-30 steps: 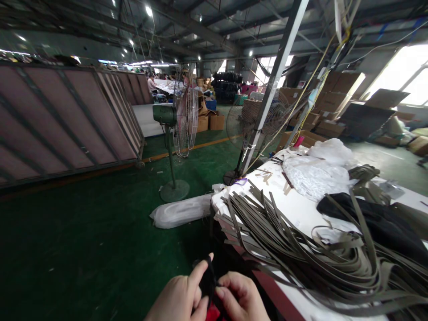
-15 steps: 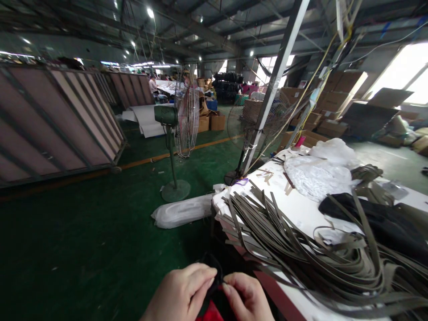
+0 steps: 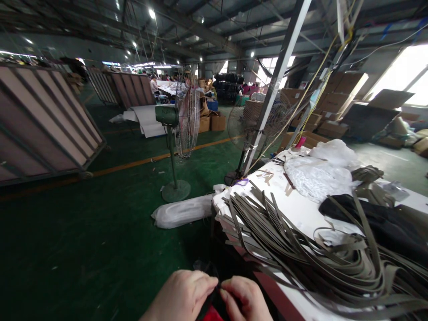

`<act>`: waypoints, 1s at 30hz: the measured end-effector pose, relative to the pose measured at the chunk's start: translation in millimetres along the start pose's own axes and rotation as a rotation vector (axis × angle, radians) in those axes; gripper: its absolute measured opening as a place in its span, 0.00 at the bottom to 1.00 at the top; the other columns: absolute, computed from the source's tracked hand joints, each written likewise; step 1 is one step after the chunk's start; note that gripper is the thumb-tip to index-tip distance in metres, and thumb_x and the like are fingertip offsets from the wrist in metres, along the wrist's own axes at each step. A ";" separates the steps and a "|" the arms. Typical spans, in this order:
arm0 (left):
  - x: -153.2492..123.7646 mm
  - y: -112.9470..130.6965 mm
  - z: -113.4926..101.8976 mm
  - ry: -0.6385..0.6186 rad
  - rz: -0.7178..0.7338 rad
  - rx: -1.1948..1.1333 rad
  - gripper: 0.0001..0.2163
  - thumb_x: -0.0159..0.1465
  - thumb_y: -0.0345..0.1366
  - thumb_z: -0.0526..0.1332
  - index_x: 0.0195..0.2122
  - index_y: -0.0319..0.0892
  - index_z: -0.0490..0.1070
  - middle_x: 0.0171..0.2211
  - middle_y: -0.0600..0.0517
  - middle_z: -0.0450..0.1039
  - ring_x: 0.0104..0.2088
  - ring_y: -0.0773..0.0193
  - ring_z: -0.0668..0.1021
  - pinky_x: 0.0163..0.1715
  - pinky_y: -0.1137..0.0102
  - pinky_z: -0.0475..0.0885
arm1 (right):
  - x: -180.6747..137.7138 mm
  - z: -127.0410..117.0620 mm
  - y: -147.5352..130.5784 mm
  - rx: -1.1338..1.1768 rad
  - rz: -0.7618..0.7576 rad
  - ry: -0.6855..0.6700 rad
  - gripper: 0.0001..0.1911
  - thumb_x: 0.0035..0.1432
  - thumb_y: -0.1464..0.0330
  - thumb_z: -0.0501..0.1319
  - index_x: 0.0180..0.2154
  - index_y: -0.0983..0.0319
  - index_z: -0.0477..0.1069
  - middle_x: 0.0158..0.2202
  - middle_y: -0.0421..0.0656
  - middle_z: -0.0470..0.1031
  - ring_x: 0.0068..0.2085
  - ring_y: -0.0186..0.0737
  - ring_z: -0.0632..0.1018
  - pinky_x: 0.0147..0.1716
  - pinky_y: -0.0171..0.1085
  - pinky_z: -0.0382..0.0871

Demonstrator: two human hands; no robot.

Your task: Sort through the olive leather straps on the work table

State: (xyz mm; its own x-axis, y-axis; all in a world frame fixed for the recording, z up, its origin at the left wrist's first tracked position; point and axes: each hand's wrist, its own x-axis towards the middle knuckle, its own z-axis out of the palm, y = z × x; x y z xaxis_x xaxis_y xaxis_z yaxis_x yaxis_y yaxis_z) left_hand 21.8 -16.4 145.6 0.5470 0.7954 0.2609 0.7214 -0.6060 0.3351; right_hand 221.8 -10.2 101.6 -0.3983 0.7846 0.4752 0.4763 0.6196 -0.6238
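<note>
At the bottom middle, my left hand [image 3: 183, 294] and my right hand [image 3: 245, 296] meet with their fingertips nearly touching. Both are closed in a pinch on a piece of black material [image 3: 218, 290], thin and dark where it shows between them. Its kind is hard to make out against the dark background. Below and between the hands lies a patch of red fabric [image 3: 211, 314]. Just right of my hands is the edge of a white-topped table [image 3: 267, 209], with a heap of grey-brown webbing straps [image 3: 301, 249] hanging partly over it.
A green pedestal fan [image 3: 167, 116] stands ahead, with a plastic-wrapped bundle [image 3: 183, 211] on the floor near the table. A large wheeled cart [image 3: 43, 125] is at left. Clear plastic bags [image 3: 317, 174] lie on the table beside a slanted metal post [image 3: 277, 84].
My hands have drawn slightly closer together, still pinching the black material. The large cart at left has shifted further left.
</note>
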 end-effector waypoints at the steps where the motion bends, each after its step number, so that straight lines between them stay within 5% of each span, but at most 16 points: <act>1: 0.3 0.0 -0.5 0.001 0.004 0.006 0.11 0.65 0.27 0.58 0.44 0.46 0.76 0.37 0.57 0.83 0.32 0.60 0.84 0.32 0.67 0.82 | 0.9 -0.6 -0.7 -0.005 -0.009 0.006 0.18 0.68 0.61 0.52 0.27 0.59 0.69 0.19 0.34 0.70 0.21 0.27 0.73 0.23 0.26 0.64; 16: -1.6 9.8 17.9 0.271 -0.209 -0.149 0.11 0.68 0.29 0.51 0.40 0.50 0.71 0.32 0.58 0.79 0.31 0.66 0.81 0.31 0.71 0.77 | 9.8 -2.5 -5.1 -0.233 -0.287 0.163 0.14 0.70 0.69 0.48 0.33 0.59 0.67 0.18 0.35 0.64 0.18 0.32 0.65 0.17 0.34 0.57; 19: -0.9 12.7 18.9 0.304 -0.231 -0.081 0.11 0.68 0.29 0.51 0.41 0.50 0.71 0.34 0.58 0.79 0.32 0.64 0.82 0.31 0.69 0.78 | 8.8 -7.2 -6.1 -0.270 -0.199 0.210 0.10 0.67 0.67 0.52 0.41 0.61 0.71 0.29 0.42 0.76 0.30 0.37 0.76 0.31 0.37 0.69; 21: -2.7 14.9 21.4 0.296 -0.234 -0.008 0.11 0.68 0.29 0.51 0.42 0.50 0.70 0.34 0.58 0.79 0.32 0.63 0.82 0.30 0.67 0.78 | 8.3 -8.0 -8.8 -0.335 -0.179 0.301 0.09 0.65 0.66 0.56 0.43 0.61 0.72 0.36 0.44 0.79 0.39 0.41 0.78 0.47 0.43 0.67; 24: -6.2 17.3 27.6 0.279 -0.241 0.054 0.10 0.66 0.28 0.52 0.42 0.49 0.70 0.33 0.58 0.79 0.30 0.62 0.82 0.29 0.65 0.79 | 9.4 -3.7 -13.2 -0.303 -0.218 0.412 0.06 0.64 0.70 0.58 0.36 0.59 0.73 0.28 0.37 0.77 0.32 0.35 0.77 0.54 0.43 0.59; 30: -7.2 19.1 33.4 0.273 -0.255 0.070 0.10 0.65 0.28 0.54 0.40 0.48 0.71 0.32 0.57 0.79 0.29 0.61 0.82 0.28 0.66 0.78 | 10.3 2.7 -11.2 -0.286 -0.230 0.305 0.08 0.64 0.75 0.54 0.35 0.60 0.70 0.25 0.34 0.77 0.26 0.29 0.77 0.67 0.41 0.48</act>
State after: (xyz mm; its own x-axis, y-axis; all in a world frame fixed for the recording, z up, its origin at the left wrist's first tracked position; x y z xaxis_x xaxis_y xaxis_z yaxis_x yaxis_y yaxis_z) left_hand 45.8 -33.6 119.9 0.2196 0.8843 0.4120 0.8524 -0.3793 0.3599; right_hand 210.3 -9.2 111.8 -0.2904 0.5706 0.7681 0.6168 0.7254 -0.3057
